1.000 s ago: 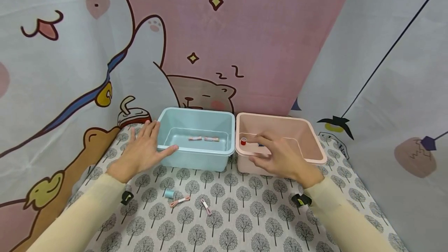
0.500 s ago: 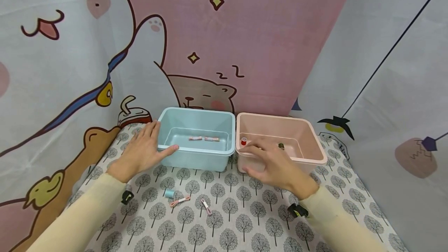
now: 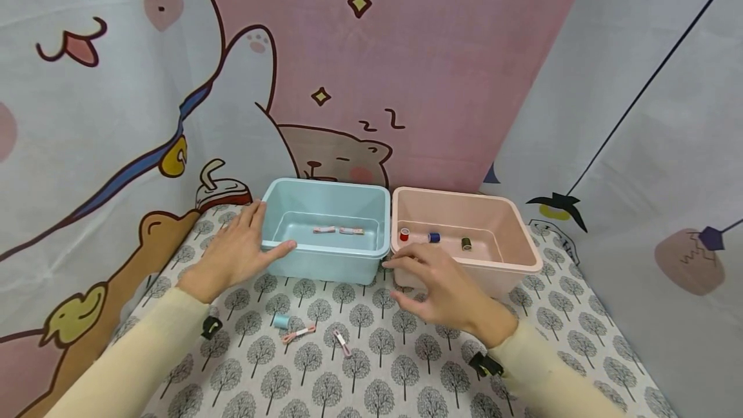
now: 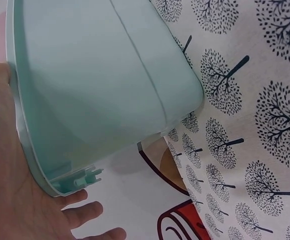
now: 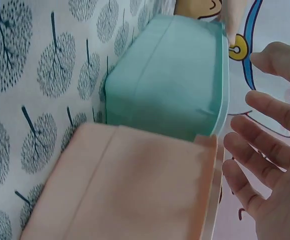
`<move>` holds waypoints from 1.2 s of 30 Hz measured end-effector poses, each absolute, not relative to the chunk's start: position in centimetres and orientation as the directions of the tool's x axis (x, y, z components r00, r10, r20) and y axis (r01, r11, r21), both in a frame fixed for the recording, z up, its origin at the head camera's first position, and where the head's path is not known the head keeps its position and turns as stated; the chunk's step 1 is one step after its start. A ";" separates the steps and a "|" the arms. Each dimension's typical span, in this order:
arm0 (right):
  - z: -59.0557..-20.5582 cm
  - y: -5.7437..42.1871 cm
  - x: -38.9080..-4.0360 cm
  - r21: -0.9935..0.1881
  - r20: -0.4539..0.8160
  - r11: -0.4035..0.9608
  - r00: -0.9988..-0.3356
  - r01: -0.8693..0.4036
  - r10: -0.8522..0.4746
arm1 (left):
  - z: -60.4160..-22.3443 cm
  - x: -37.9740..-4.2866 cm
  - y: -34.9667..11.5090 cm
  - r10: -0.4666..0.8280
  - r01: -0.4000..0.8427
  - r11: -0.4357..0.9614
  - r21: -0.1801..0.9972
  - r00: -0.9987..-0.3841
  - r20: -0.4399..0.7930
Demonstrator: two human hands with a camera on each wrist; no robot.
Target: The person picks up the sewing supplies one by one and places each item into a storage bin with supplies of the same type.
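Observation:
My left hand (image 3: 235, 250) rests on the left rim of the light blue bin (image 4: 110, 85), fingers stretched out. Two small pale pink bundles, apparently embroidery floss (image 3: 351, 231), lie inside that bin. In front of the pink bin (image 3: 464, 195), my right hand (image 3: 444, 289) hovers with spread fingers and holds nothing; the right wrist view shows its fingers (image 5: 265, 135) apart from the rim. Three thread spools sit in the pink bin: a red spool (image 3: 404, 235), a blue spool (image 3: 434, 237) and a dark green spool (image 3: 466, 244).
On the tree-print cloth (image 3: 325, 389) in front of the bins lie a light blue thread spool (image 3: 281, 321), an orange-pink floss bundle (image 3: 298, 334) and a purple-pink floss bundle (image 3: 342, 344). A cartoon-print curtain (image 3: 441, 69) stands behind the bins.
My right hand has come out from over the pink bin, moving toward me and left. The blue and green spools, partly hidden before, now both show. The left hand stays put.

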State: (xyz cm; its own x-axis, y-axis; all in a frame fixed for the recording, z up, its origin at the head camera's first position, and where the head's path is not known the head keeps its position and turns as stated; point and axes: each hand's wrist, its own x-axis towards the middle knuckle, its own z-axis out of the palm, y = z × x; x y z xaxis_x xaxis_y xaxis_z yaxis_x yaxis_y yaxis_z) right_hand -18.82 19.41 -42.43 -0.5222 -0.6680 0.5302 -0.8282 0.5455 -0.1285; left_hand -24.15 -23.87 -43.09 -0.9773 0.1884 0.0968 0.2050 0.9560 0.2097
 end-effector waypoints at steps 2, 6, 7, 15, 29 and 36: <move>-42.7 19.1 -18.5 -0.138 0.513 0.552 -0.536 -0.822 -0.670 | -43.1 -24.2 -23.8 0.188 0.205 0.956 0.211 -0.977 0.096; -43.4 18.5 -18.0 -0.149 0.488 0.548 -0.543 -0.823 -0.683 | -43.1 -24.3 -23.9 0.189 0.205 0.956 0.209 -0.977 0.096; -43.6 18.4 -17.9 -0.149 0.482 0.545 -0.542 -0.825 -0.688 | -43.0 -24.3 -23.9 0.190 0.208 0.956 0.209 -0.977 0.099; -45.1 17.0 -17.3 -0.171 0.398 0.549 -0.567 -0.818 -0.721 | -42.9 -24.2 -23.9 0.192 0.206 0.954 0.216 -0.978 0.087; -47.8 13.9 -16.3 -0.208 0.241 0.540 -0.577 -0.816 -0.780 | -43.0 -24.2 -23.9 0.201 0.214 0.950 0.227 -0.976 0.078; -49.1 12.6 -16.1 -0.203 0.177 0.545 -0.577 -0.814 -0.797 | -43.1 -24.4 -23.8 0.190 0.203 0.957 0.209 -0.978 0.082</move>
State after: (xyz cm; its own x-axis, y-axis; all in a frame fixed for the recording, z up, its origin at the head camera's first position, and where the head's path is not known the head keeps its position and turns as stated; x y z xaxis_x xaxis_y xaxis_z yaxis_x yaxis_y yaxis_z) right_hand -16.15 12.61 -49.09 -0.5775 -0.7971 0.1766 -0.8138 0.5446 -0.2030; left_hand -24.36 -23.84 -43.10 -0.9784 0.1896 0.0821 0.2029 0.9567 0.2086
